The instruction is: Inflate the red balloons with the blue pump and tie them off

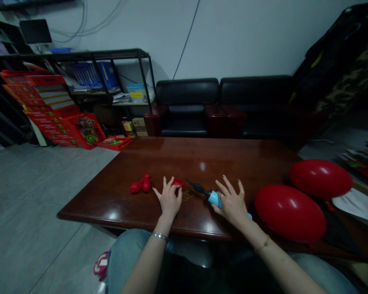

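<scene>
My left hand (169, 199) pinches a small red piece (178, 182), perhaps an uninflated balloon, just above the brown table (202, 151). My right hand (233, 201) lies over a light-blue hand pump (214, 199) with a black pointed nozzle; its fingers are spread and the palm hides part of the pump. The nozzle points left, toward the red piece. Thin yellowish rubber bands (189, 194) lie between the hands. Further left, small red balloons (140, 184) rest on the table. Two large inflated red balloons (290, 213) (320, 178) sit right of my right hand.
Black sofas (188, 108) stand behind the table. At the left are a metal shelf (131, 53) and stacked red boxes (49, 108). White paper (358, 204) and a dark cloth lie at the table's right end. Dark and camouflage coats hang at the right.
</scene>
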`<control>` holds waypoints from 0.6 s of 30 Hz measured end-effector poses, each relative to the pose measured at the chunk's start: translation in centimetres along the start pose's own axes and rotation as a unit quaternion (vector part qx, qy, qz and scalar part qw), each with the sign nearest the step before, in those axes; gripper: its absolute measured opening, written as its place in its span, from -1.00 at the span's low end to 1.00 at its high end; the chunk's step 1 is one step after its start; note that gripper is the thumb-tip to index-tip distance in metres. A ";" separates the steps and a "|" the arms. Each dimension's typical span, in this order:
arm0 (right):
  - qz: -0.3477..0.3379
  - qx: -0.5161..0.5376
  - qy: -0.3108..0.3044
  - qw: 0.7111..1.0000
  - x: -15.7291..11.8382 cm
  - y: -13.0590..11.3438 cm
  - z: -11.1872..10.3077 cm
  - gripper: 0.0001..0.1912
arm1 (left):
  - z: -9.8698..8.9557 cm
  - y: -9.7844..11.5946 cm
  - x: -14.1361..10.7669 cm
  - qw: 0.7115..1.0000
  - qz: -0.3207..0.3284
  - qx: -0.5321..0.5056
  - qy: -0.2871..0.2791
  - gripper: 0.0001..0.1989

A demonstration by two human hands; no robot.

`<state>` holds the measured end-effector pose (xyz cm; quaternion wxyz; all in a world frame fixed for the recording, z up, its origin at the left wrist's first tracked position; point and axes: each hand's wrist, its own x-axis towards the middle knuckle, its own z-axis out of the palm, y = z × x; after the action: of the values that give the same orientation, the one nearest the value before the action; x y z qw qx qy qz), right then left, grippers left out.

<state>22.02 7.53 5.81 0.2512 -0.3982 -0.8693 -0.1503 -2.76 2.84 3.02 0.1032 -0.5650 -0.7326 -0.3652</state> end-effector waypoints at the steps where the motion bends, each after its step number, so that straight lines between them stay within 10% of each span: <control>1: -0.011 0.006 -0.004 1.000 -0.2 0.0 -0.2 -0.76 | 0.0 0.0 0.0 1.000 -0.001 -0.001 0.000 -0.93; 18: -0.039 0.026 -0.057 0.997 -0.7 0.2 -1.1 -0.78 | 0.9 1.2 -0.1 0.999 0.035 0.013 0.013 -0.90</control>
<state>22.94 6.73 6.39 0.2054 -0.3651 -0.9008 -0.1141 -1.44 3.44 2.85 0.1329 -0.5837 -0.7159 -0.3595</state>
